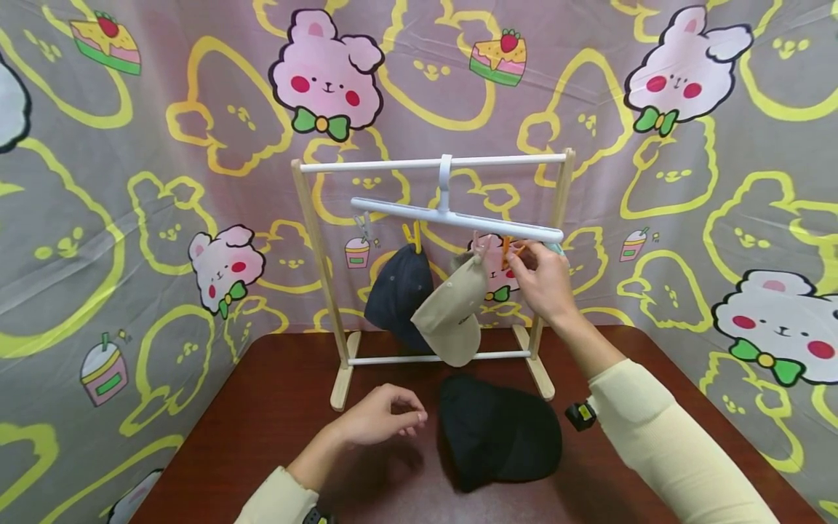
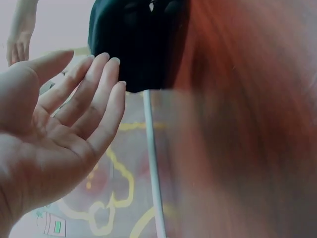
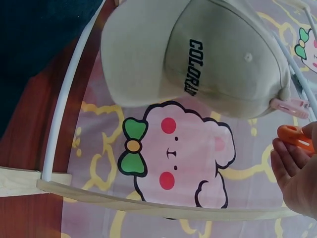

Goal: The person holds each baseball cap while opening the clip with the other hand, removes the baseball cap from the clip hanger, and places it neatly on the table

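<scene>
My right hand [image 1: 545, 282] is raised at the low right end of the tilted white hanger [image 1: 399, 209], pinching an orange clothespin [image 3: 294, 136]. Beside it, a pink clothespin [image 3: 290, 106] grips the beige cap [image 1: 452, 309], whose dark lettering shows in the right wrist view. To the left, a navy cap [image 1: 397, 291] hangs from a yellow clothespin [image 1: 417, 236]. A black cap [image 1: 500, 429] lies on the table. Left of that cap, my left hand [image 1: 380, 416] hovers with loosely bent fingers, holding nothing; its palm shows in the left wrist view.
The hanger hooks over the top rail [image 1: 373, 166] of a wood-and-white rack standing on the brown table [image 1: 262, 407]. A grey clothespin [image 1: 362, 224] hangs at the hanger's left end, a teal one [image 1: 554, 247] at its right. A patterned curtain [image 1: 229, 196] surrounds the table's back and sides.
</scene>
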`<action>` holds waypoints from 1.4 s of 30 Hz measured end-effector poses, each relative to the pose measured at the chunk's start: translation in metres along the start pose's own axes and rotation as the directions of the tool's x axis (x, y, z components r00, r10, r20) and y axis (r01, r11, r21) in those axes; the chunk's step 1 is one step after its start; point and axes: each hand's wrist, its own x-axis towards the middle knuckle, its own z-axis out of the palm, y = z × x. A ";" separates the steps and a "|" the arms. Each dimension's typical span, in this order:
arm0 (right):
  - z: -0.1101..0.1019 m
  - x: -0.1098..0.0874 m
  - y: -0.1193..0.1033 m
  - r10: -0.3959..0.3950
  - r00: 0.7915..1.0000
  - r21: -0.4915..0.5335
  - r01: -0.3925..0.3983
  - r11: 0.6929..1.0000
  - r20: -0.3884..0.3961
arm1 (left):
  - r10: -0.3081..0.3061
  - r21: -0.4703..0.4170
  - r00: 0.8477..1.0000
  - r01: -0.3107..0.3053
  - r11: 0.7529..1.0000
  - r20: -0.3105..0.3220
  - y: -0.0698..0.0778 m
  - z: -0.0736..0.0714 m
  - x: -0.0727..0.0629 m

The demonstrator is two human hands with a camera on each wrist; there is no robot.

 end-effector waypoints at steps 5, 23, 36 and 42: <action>-0.001 0.000 -0.002 0.012 1.000 -0.059 -0.013 0.998 -0.017 | 0.011 0.015 0.996 -0.010 1.000 -0.090 -0.001 -0.014 0.003; -0.006 0.000 0.002 0.022 0.999 -0.168 -0.029 0.985 -0.047 | 0.087 0.049 0.967 -0.078 0.996 -0.241 0.019 -0.025 0.031; -0.006 0.002 0.002 -0.069 0.998 -0.111 0.070 0.991 0.005 | 0.095 0.058 0.928 -0.079 0.995 -0.360 0.044 -0.016 0.063; -0.001 0.004 0.000 -0.060 0.998 -0.093 0.060 0.994 0.008 | 0.119 0.079 0.920 -0.097 0.992 -0.373 0.054 -0.005 0.083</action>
